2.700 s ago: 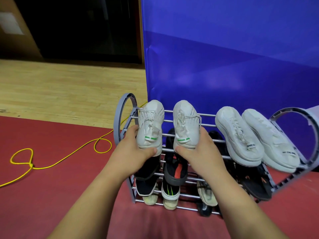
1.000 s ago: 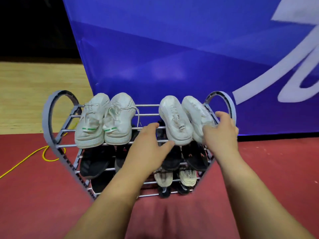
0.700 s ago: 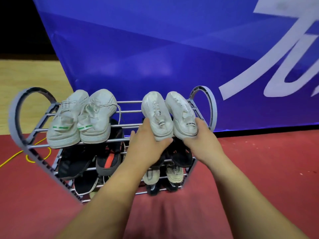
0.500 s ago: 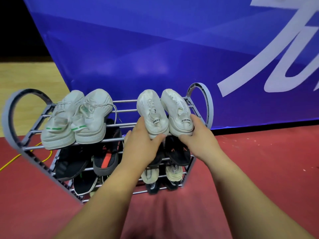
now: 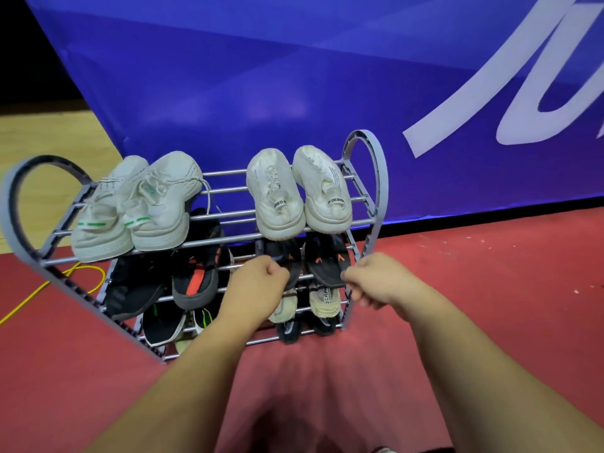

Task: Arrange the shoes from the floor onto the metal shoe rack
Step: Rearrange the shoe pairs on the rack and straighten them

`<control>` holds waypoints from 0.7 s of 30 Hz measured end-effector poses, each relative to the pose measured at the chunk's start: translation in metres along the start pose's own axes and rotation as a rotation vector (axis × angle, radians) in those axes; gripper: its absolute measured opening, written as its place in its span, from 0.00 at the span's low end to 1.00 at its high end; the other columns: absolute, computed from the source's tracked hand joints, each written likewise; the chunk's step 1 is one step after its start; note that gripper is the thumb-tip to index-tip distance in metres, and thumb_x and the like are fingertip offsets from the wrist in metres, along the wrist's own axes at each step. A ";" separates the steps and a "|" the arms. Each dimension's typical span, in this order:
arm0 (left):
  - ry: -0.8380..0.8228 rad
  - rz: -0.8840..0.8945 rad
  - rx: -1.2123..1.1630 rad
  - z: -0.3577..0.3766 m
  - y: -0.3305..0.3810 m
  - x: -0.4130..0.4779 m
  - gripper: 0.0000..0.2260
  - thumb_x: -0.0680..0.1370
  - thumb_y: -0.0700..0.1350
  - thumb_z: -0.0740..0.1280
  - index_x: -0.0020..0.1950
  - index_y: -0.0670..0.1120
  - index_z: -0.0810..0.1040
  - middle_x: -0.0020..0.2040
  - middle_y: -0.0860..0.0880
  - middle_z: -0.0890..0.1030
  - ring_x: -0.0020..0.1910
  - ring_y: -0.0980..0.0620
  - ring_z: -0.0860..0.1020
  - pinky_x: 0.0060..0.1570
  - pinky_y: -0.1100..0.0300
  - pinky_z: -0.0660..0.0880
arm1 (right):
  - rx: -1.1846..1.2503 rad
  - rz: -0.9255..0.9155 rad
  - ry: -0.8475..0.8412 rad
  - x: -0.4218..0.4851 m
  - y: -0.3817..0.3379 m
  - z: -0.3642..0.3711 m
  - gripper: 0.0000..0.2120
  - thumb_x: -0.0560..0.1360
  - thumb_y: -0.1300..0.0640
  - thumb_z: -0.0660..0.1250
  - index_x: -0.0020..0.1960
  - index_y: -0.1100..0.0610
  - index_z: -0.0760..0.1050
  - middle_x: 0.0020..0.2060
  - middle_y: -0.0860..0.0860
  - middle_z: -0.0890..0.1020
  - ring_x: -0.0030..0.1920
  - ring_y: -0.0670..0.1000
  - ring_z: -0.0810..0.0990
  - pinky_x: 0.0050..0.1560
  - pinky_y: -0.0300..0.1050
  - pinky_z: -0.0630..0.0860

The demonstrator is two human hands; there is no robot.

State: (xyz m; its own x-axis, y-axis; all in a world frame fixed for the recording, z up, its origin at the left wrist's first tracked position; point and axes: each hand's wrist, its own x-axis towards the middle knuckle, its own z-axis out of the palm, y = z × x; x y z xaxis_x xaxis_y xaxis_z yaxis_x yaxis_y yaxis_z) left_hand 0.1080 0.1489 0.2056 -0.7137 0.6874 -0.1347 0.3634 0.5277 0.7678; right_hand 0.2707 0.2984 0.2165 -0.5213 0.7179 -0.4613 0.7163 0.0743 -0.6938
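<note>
Both my hands have let go of the white sneakers on the right and dropped to the level of the middle tier. My left hand (image 5: 258, 284) is curled into a fist with nothing in it, in front of the pair of black sandals (image 5: 322, 259) on the middle rails. My right hand (image 5: 376, 279) is also curled and empty, just beside the right end of the grey metal shoe rack (image 5: 379, 181), which stands on the red floor mat (image 5: 294, 371).

Under the sandals, a pair of beige shoes (image 5: 323, 300) sits on a lower tier. To the left, a black shoe with a red insole (image 5: 196, 279) lies on the middle tier.

On the top tier, the pair of white chunky sneakers with black-lettered tongue tabs (image 5: 277, 197) rests side by side, toes away from me. Well apart at the left end is a pair of white knit sneakers with green stripes (image 5: 157, 207).

Behind the rack hangs a blue banner with white lettering (image 5: 228, 76). A yellow cable (image 5: 42, 286) runs along the floor to the left.
</note>
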 end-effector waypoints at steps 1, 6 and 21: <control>-0.041 -0.068 0.007 0.005 -0.008 0.004 0.09 0.74 0.48 0.65 0.38 0.45 0.75 0.33 0.50 0.80 0.36 0.48 0.77 0.40 0.54 0.73 | -0.040 0.063 -0.050 0.008 0.012 0.006 0.09 0.77 0.56 0.65 0.42 0.61 0.78 0.31 0.56 0.82 0.26 0.53 0.77 0.29 0.42 0.73; -0.068 -0.427 -0.296 0.029 -0.031 0.021 0.07 0.72 0.48 0.69 0.42 0.46 0.75 0.35 0.48 0.77 0.34 0.46 0.74 0.37 0.54 0.74 | 0.037 0.239 -0.118 0.038 0.035 0.025 0.09 0.78 0.54 0.66 0.43 0.59 0.76 0.32 0.56 0.81 0.25 0.53 0.77 0.27 0.38 0.73; -0.138 -0.750 -0.847 0.006 -0.054 0.043 0.15 0.78 0.32 0.55 0.59 0.40 0.77 0.52 0.39 0.85 0.43 0.44 0.84 0.38 0.53 0.84 | 0.213 0.152 -0.192 0.066 -0.005 0.060 0.10 0.81 0.52 0.65 0.54 0.59 0.77 0.39 0.54 0.81 0.27 0.49 0.79 0.28 0.39 0.76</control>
State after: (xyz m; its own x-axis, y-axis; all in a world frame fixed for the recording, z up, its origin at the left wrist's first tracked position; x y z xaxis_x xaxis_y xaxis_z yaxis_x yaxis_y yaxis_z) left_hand 0.0611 0.1527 0.1548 -0.4896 0.4171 -0.7657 -0.6859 0.3579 0.6336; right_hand 0.2044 0.3035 0.1564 -0.5086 0.5645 -0.6502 0.6901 -0.1843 -0.6998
